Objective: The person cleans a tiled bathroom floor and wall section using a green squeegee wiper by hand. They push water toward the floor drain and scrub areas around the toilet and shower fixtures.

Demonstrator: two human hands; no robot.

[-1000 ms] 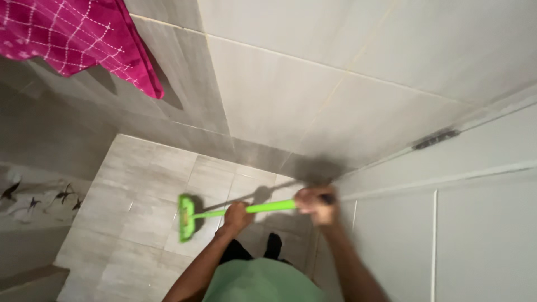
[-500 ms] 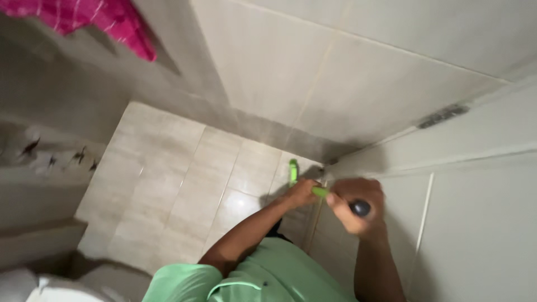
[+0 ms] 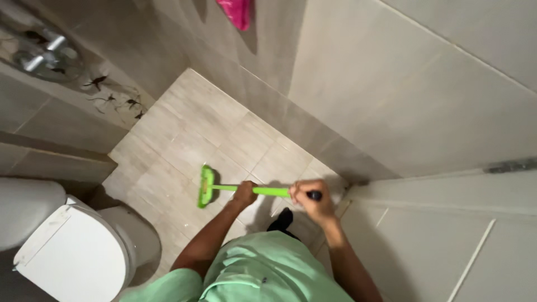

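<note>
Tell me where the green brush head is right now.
The green brush head rests on the tiled floor left of the left hand, right of the toilet.

Green brush handle partly covered where both hands grip it. Toilet cut by left and bottom edges. Pink cloth cut by top edge. Wall tap blurred, cropped.

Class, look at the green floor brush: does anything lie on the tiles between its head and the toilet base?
Nothing visible does. The brush head rests on bare floor tiles, and the stretch toward the toilet shows only tile and shadow.
</note>
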